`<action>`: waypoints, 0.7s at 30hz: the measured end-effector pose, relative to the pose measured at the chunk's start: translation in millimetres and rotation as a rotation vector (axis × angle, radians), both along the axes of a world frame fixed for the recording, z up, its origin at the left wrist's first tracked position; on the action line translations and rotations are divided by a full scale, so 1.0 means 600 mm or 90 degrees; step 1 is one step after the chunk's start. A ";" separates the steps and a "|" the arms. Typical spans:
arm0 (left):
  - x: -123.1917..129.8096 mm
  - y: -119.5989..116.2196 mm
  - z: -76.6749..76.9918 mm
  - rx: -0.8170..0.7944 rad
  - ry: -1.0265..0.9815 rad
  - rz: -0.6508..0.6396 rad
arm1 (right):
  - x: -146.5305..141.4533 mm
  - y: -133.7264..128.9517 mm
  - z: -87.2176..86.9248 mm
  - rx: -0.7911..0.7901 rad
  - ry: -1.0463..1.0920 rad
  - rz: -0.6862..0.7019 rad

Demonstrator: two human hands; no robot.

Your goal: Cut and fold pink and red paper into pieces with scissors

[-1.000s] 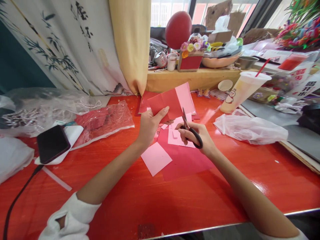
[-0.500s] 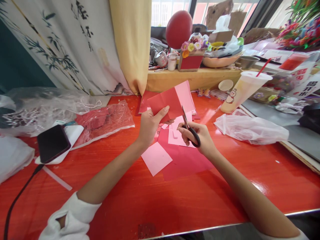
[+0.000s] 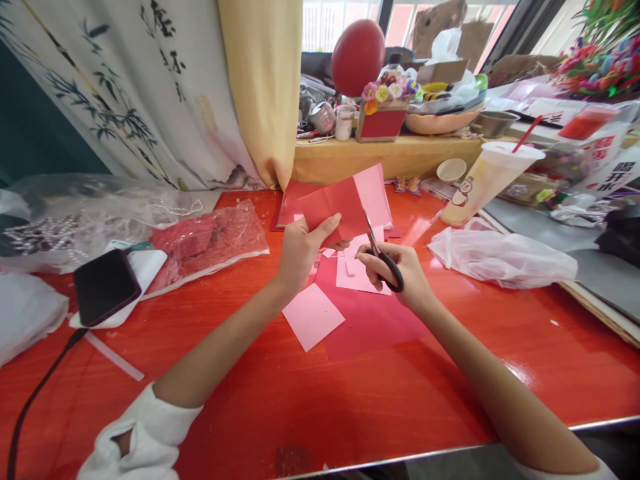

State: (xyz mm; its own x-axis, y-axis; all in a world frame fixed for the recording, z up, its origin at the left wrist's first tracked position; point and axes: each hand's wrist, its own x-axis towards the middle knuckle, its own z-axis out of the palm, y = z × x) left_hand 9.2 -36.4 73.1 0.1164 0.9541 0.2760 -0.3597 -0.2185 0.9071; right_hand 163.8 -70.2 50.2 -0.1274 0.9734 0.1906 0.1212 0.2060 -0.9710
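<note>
Between thumb and fingers, my left hand (image 3: 305, 253) pinches a red sheet of paper (image 3: 333, 207) above the table. In my right hand (image 3: 395, 270) is a pair of black-handled scissors (image 3: 386, 263), its blades pointing up at the red paper's right edge. Whether the blades bite into the paper, I cannot tell. Behind the red paper shows a light pink sheet (image 3: 374, 193). Below my hands lie a pink square of paper (image 3: 314, 318), more pink pieces (image 3: 357, 277) and a larger dark pink sheet (image 3: 370, 327).
A phone (image 3: 107, 287) with a cable and a plastic bag of red pieces (image 3: 213, 233) lie left. On the right are a drink cup (image 3: 485, 183) with a straw and a crumpled clear bag (image 3: 503, 257). A red balloon (image 3: 359, 57) rests on the cluttered sill behind.
Both hands have shifted very slightly; the red paper has moved a little to the right and down. The scissors have tilted a touch, and their blades stay by the paper's edge.
</note>
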 end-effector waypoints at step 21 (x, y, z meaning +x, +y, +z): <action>0.001 0.002 -0.006 -0.026 0.024 -0.029 | 0.001 -0.002 0.006 0.004 -0.028 -0.020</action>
State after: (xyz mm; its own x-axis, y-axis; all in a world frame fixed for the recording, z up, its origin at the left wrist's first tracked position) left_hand 9.7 -35.0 69.6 0.1702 0.9578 0.2317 -0.3341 -0.1651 0.9280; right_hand 164.5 -71.2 54.0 -0.1053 0.9758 0.1919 0.1694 0.2077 -0.9634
